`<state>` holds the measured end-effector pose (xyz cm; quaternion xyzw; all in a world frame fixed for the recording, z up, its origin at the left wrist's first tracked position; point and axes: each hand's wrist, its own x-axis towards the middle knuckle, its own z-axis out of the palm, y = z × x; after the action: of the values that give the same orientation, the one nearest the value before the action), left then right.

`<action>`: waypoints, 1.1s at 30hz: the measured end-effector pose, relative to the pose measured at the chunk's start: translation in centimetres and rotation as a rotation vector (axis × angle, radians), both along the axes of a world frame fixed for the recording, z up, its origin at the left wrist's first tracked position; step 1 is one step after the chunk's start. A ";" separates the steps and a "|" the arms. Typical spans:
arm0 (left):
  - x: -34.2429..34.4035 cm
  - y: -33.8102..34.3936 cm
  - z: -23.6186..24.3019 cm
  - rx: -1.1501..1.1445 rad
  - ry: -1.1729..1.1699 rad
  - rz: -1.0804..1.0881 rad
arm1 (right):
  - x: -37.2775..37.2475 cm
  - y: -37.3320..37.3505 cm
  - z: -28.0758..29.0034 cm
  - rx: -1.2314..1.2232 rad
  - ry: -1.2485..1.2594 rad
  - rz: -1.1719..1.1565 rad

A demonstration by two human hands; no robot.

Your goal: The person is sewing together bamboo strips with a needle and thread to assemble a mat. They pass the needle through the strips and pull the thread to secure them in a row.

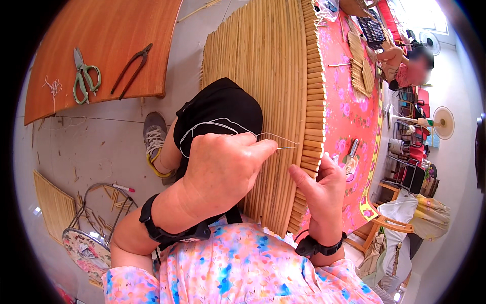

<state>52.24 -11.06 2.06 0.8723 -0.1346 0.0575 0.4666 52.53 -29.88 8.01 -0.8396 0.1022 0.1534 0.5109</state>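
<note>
A needle (287,148) is pinched between the thumb and fingers of my left hand (220,164), its tip at the reed mat near the edge strip. White thread (208,122) loops over my black-clad knee, and a thin strand curves above the needle. The mat (263,61), made of long tan reeds laid side by side, leans upright from my lap. My right hand (324,187) grips its right edge, where short cut reed ends form a border. The right thumb lies on the near face; the other fingers are partly hidden behind the edge.
Green-handled scissors (84,78) and pincers (132,70) lie on an orange wooden table (121,25) at left. Right, a pink floral cloth (349,119) bears reed pieces (360,68). Another person (410,68) sits beyond. A round-framed stool (86,248) stands lower left.
</note>
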 end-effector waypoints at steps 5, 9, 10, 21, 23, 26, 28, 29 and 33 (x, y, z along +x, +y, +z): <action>0.0 0.1 0.1 0.016 -0.015 0.010 | -0.3 -0.1 -0.1 0.013 -0.009 -0.002; 0.0 0.1 0.1 0.001 -0.040 0.006 | -0.5 -0.2 -0.3 0.026 -0.019 -0.008; 0.0 0.0 0.0 -0.001 -0.044 0.005 | -0.5 -0.2 -0.3 0.026 -0.016 -0.011; 0.2 0.2 -0.1 0.038 -0.099 0.000 | -0.6 -0.1 -0.1 0.038 -0.022 0.001; 0.2 0.2 -0.1 0.042 -0.100 -0.003 | -0.6 0.0 -0.1 0.047 -0.018 -0.004; 0.2 0.3 -0.1 0.054 -0.104 -0.008 | -0.6 -0.1 -0.2 0.049 -0.025 0.004; 0.2 0.2 -0.2 0.055 -0.105 -0.008 | -0.6 -0.1 -0.3 0.051 -0.027 0.007; 0.2 0.2 -0.2 0.056 -0.105 -0.007 | -0.6 -0.1 -0.2 0.053 -0.025 0.005; 0.2 0.2 -0.1 0.072 -0.109 -0.006 | -0.7 -0.2 -0.3 0.048 -0.025 0.006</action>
<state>52.45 -10.87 2.01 0.8837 -0.1642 0.0988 0.4271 51.87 -30.09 7.71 -0.8292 0.0898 0.1470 0.5317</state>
